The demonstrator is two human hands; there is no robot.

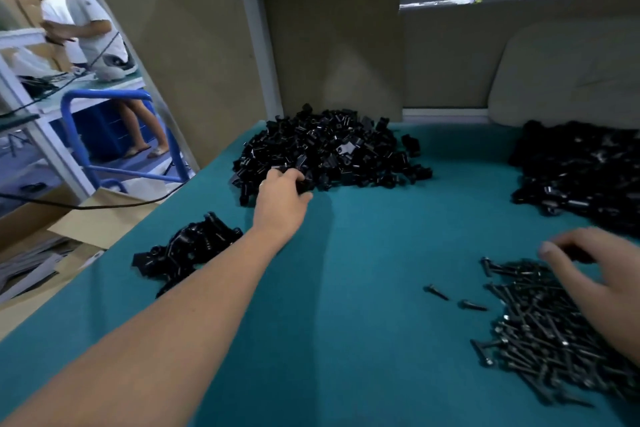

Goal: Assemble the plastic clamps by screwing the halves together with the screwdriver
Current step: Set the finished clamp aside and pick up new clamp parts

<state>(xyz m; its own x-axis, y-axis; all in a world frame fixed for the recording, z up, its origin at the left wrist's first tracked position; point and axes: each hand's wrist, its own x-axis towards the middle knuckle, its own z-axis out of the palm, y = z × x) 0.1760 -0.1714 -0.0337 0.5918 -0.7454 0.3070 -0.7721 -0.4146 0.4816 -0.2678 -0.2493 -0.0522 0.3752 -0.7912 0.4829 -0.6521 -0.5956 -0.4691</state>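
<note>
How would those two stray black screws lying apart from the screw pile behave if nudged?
The two stray screws look rigid and probably light. Their round shanks would likely roll, curving around the wider heads. The teal mat may damp that.

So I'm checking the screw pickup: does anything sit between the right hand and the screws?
Nothing visible does. The right hand hovers directly over the screws on the teal table, fingers spread and apparently holding nothing. The left hand is far off, at the clamp pile.

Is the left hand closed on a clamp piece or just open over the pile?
Closed on one: the left hand curls its fingers round a black piece at the near edge of the clamp pile.
</note>
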